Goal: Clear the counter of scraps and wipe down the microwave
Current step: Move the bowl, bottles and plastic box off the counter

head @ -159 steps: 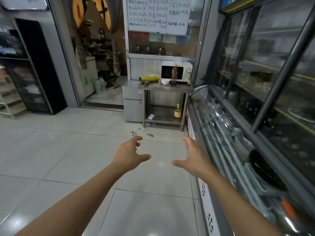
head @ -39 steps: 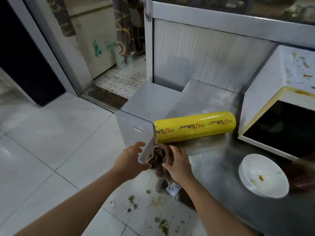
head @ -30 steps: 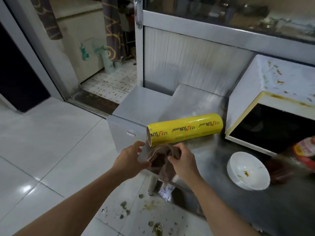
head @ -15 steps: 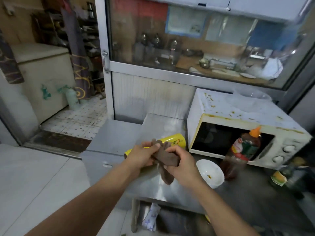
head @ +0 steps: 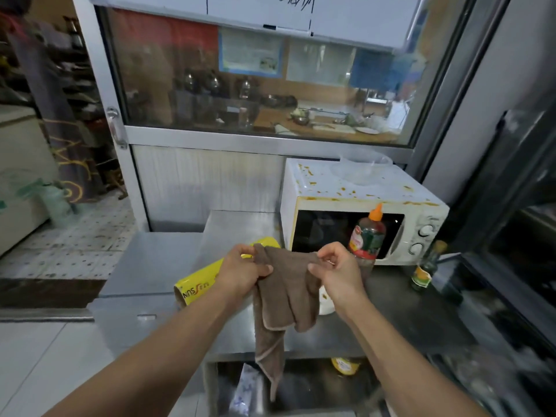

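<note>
Both hands held a brown cloth [head: 285, 296] in front of the microwave [head: 361, 206]: the left hand [head: 243, 273] and the right hand [head: 338, 273] each pinched its top edge in curled fingers, the rest hanging over the steel tabletop [head: 406, 311]. Left of the microwave lay a yellow roll [head: 200, 282], its label reading "SUN" upside down. A sauce bottle [head: 368, 236] stood before the microwave's door, its label unreadable.

Yellow cling-film roll [head: 201, 281] lying on its side, orange-capped sauce bottle [head: 367, 236], small dark bottle [head: 426, 268], whiteboard [head: 304, 13] above window
</note>
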{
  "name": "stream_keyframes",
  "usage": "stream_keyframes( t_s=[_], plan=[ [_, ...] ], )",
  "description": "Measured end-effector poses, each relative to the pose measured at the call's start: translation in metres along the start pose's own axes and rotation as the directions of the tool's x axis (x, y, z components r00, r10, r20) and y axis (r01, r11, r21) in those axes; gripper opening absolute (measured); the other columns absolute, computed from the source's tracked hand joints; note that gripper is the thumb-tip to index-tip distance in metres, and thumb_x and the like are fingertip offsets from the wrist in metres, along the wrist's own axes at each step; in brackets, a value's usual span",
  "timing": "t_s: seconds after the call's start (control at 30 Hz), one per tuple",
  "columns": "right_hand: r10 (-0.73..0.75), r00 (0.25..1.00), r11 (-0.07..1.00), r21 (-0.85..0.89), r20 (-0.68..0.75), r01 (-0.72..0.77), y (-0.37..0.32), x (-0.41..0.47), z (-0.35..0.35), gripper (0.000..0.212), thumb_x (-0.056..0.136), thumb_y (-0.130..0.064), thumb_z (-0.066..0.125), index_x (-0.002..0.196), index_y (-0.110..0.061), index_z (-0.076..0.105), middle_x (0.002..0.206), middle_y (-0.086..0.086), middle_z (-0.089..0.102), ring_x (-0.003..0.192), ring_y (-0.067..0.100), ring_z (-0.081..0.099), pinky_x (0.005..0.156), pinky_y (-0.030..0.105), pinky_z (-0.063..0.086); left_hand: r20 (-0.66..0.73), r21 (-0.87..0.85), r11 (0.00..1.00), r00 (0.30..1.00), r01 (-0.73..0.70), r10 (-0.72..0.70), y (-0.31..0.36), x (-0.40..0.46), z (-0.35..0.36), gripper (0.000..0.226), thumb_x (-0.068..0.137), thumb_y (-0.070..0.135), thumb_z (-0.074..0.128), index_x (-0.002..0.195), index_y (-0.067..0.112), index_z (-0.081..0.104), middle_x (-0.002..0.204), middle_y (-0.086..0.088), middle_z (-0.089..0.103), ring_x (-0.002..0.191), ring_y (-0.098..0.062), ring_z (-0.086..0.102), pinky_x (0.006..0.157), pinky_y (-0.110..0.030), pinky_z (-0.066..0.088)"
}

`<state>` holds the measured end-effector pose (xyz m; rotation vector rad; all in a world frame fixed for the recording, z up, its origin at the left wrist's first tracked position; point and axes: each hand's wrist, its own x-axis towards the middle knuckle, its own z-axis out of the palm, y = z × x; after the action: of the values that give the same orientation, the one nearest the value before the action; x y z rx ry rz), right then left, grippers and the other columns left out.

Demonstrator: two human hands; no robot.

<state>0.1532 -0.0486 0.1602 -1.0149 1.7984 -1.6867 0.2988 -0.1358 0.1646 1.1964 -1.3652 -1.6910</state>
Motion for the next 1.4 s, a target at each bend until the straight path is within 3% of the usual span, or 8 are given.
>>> stream_keyframes(
  t_s=[0.17,0.33,0.6,0.77,0.9,1.0,1.13,1.4],
  plan=[
    [0.005,1.000,0.988,-0.157,0.016,-0.003,0.016,0.011,-0.020,0.036,0.087,0.006,0.054,0.084,-0.028,0.065,0.086,-0.002,0.065,0.081,0.012,0.061,0.073,0.026,0.050,-0.049,0.071,0.997,0.999,-0.017,0.020,-0.005,0.001,0.003,0.036,0.075,-0.017,0.063,0.093,0.010,0.046,0.069,-0.009,0.058,0.035,-0.003,0.053,0.036,-0.014,0.038],
    [-0.002,1.000,0.963,-0.271,-0.014,-0.001,0.038,0.027,-0.033,0.039,0.087,0.006,0.050,0.071,-0.027,0.061,0.083,-0.005,0.065,0.085,0.015,0.060,0.071,0.026,0.045,-0.075,0.245,0.968,0.994,-0.056,0.077,-0.008,0.010,0.011,0.030,0.075,-0.007,0.064,0.091,0.015,0.051,0.074,-0.007,0.065,0.062,-0.022,0.059,0.062,-0.030,0.048],
    [-0.009,0.996,0.962,-0.271,-0.090,-0.016,0.059,0.049,-0.086,0.036,0.090,0.005,0.047,0.074,-0.023,0.064,0.088,-0.001,0.065,0.090,0.017,0.057,0.072,0.023,0.041,-0.059,0.529,0.839,0.982,-0.123,0.181,-0.012,0.029,0.052,0.025,0.076,0.002,0.061,0.079,0.025,0.051,0.075,-0.008,0.072,0.060,-0.022,0.056,0.060,-0.029,0.045],
    [0.203,0.978,0.976,-0.086,0.041,-0.199,0.054,0.049,-0.123,0.031,0.082,0.009,0.054,0.091,-0.015,0.071,0.104,0.007,0.067,0.102,0.022,0.060,0.091,0.031,0.047,0.077,0.354,0.924,0.989,-0.144,0.125,-0.014,0.028,0.119,0.025,0.083,-0.006,0.058,0.074,0.017,0.052,0.061,-0.004,0.060,0.041,-0.007,0.051,0.045,-0.020,0.042],
    [0.247,0.950,0.955,-0.218,0.194,-0.204,0.053,0.040,-0.151,0.050,0.068,-0.004,0.079,0.113,-0.017,0.062,0.106,0.001,0.066,0.098,0.013,0.063,0.089,0.029,0.052,0.236,0.285,0.935,0.961,-0.211,0.145,-0.015,0.026,0.176,0.025,0.084,-0.009,0.057,0.075,0.015,0.054,0.063,-0.007,0.057,0.054,-0.016,0.051,0.048,-0.023,0.042],
    [0.196,0.976,0.933,-0.323,0.095,-0.156,0.061,0.040,-0.174,0.032,0.071,-0.007,0.078,0.097,-0.021,0.065,0.096,-0.003,0.067,0.086,0.007,0.062,0.072,0.014,0.046,0.342,0.263,0.930,0.926,-0.256,0.158,-0.015,0.024,0.218,0.028,0.084,-0.011,0.055,0.074,0.016,0.056,0.053,0.002,0.054,0.051,-0.012,0.050,0.050,-0.022,0.042],
    [0.057,0.996,0.887,-0.455,-0.066,-0.081,0.071,0.047,-0.212,0.019,0.078,-0.007,0.070,0.076,-0.024,0.061,0.082,0.000,0.061,0.078,0.016,0.057,0.066,0.023,0.039,0.427,0.224,0.937,0.891,-0.268,0.153,-0.013,0.020,0.264,0.022,0.087,-0.010,0.053,0.083,0.009,0.061,0.054,0.004,0.053,0.044,0.001,0.050,0.044,-0.015,0.044],
    [0.093,0.923,0.850,-0.453,-0.373,-0.269,0.108,0.065,-0.283,0.008,0.084,-0.008,0.065,0.087,-0.013,0.059,0.091,0.009,0.066,0.089,0.027,0.061,0.075,0.030,0.045,0.373,0.294,0.931,0.923,-0.216,0.096,-0.028,0.037,0.302,0.026,0.084,-0.004,0.062,0.108,0.003,0.060,0.077,-0.004,0.056,0.072,-0.011,0.051,0.052,-0.005,0.041]
  ],
)
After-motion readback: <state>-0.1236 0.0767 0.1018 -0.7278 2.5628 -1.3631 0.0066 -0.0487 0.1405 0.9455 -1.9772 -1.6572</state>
